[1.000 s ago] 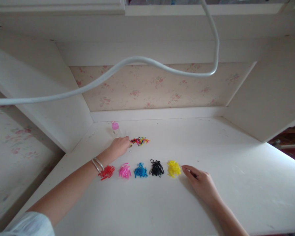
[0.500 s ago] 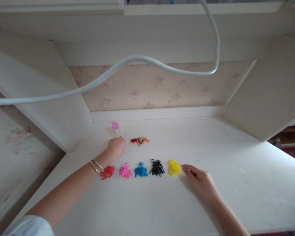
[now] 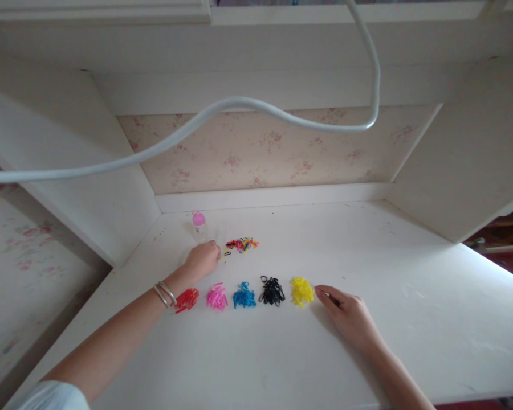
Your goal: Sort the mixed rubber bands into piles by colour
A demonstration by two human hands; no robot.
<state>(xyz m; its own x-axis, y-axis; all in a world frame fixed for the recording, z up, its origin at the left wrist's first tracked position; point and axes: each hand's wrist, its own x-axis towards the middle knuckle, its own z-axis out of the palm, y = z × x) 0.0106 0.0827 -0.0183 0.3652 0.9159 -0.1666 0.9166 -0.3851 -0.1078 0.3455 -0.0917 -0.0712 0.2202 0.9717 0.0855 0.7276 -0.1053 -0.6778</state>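
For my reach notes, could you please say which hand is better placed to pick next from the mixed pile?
Probably the left hand: it is near the mixed pile of elastic bands, while the right hand is beside the yellow pile, farther off.

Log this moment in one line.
left hand: beside mixed pile; right hand: beside yellow pile; same row: red pile, pink pile, blue pile, black pile

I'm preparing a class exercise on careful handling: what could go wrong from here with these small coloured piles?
1. The bracelets sit right beside the red pile, so a shift of the left hand might drag pieces away.
2. The right hand has its fingertips close beside the yellow pile, so a nudge could scatter it.
3. The black pile lies near the yellow one with no divider between, so pieces could mix.
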